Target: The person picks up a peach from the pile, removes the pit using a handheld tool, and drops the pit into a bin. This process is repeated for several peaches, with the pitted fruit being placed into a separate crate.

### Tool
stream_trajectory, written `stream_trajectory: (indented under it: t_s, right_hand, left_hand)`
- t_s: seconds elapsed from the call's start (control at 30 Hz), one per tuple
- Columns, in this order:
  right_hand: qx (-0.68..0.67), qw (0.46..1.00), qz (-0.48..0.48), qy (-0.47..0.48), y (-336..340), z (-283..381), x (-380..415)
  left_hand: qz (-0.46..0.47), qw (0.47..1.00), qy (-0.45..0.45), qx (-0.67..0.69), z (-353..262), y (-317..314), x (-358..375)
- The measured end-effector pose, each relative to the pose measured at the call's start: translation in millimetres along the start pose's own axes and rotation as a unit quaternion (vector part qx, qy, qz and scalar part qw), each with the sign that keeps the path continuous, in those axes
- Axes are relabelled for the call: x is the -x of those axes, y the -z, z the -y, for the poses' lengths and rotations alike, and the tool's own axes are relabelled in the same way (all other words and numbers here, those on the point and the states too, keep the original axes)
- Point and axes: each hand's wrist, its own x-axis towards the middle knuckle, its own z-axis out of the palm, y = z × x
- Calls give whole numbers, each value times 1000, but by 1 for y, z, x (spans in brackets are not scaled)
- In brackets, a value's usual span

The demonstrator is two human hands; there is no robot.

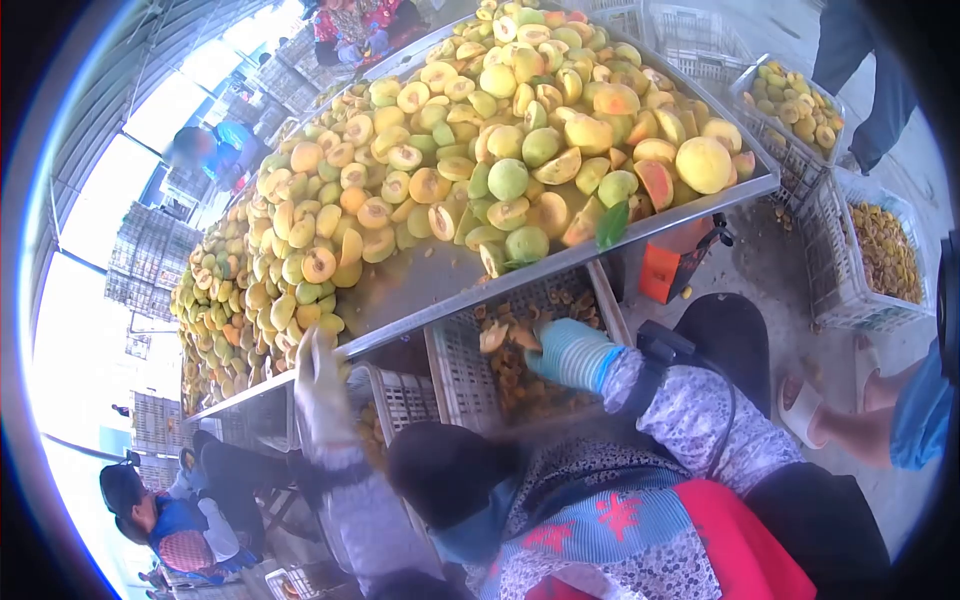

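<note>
A metal-edged table (560,262) bears a large heap of halved and whole peaches (430,150), yellow, green and orange. My left hand (322,385), in a pale glove, is raised at the table's front rim beside the peach halves, its fingers smeared by motion. My right hand (572,354), in a teal ribbed glove, is over a plastic crate (465,375) below the rim. Its fingers are curled, and I cannot tell what is inside them. Light peach pieces (508,336) show right at its fingertips, above the darker scraps (540,390) in the crate.
An orange-and-black box (668,262) stands under the table. On the right are a crate of peaches (792,108) and a crate of brown scraps (880,245), with a person's legs (870,410) close by. Another person (175,525) sits at lower left. A green leaf (612,225) lies by the rim.
</note>
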Motion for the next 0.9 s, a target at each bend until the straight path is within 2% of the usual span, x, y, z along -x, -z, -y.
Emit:
stream_trajectory:
  t_s: [0.03, 0.07, 0.13, 0.2, 0.23, 0.27, 0.3, 0.33, 0.4, 0.47, 0.53, 0.57, 0.6, 0.63, 0.67, 0.73, 0.77, 0.8, 0.87, 0.9]
  right_hand:
    - [30, 999, 25, -7, 6, 4, 6]
    - [57, 997, 50, -15, 10, 8, 10]
    - [58, 997, 42, -21, 11, 6, 9]
    - [56, 998, -8, -23, 11, -1, 4]
    - [57, 998, -11, -28, 14, -1, 3]
    - [48, 998, -20, -29, 18, 0, 4]
    - [39, 998, -28, -29, 21, 0, 5]
    - [39, 998, -28, -33, 21, 1, 3]
    - [-12, 1000, -15, -18, 21, 0, 1]
    - [0, 998, 21, -52, -8, -26, -10]
    - [14, 996, 45, -81, -13, -26, -11]
    - [-5, 998, 21, -55, -10, -17, -8]
    - [-24, 999, 0, -29, -6, -9, -2]
    - [-23, 999, 11, -25, 3, -9, -1]
    - [-24, 999, 10, -25, 9, -5, 2]
    - [-65, 998, -15, -12, 19, 5, 7]
    - [-96, 994, -33, 38, 13, 6, 7]
    - [-95, 994, -33, 44, 12, 12, 9]
    - [-188, 965, -117, 140, 11, 30, 13]
    - [-209, 949, -157, 178, 9, 37, 14]
  left_hand:
    - [52, 998, -11, 15, -10, -29, -13]
    - [112, 992, -22, -45, -26, -60, -22]
    - [212, 966, -149, -23, -7, -109, -65]
    - [220, 914, -300, -160, 9, -156, -100]
    - [224, 913, -301, -157, 14, -171, -115]
    - [237, 855, -344, -308, 19, -180, -129]
    - [242, 772, -378, -450, 22, -186, -135]
    - [245, 772, -378, -449, 9, -186, -127]
    - [337, 802, -175, -461, -16, -178, -114]
    - [370, 847, -170, -342, 15, -167, -132]
    - [230, 743, -394, -490, 27, -160, -108]
    - [229, 744, -392, -490, 29, -157, -99]
    - [223, 772, -347, -483, 30, -153, -89]
    - [218, 796, -305, -476, 28, -149, -81]
    - [218, 796, -305, -476, 27, -145, -74]
    - [150, 940, -161, -261, 22, -137, -62]
    - [157, 980, -121, -29, 24, -136, -55]
    - [160, 981, -77, 82, 25, -130, -50]
    - [118, 979, 42, 158, -19, -125, 0]
    - [115, 980, 42, 157, -14, -125, 8]
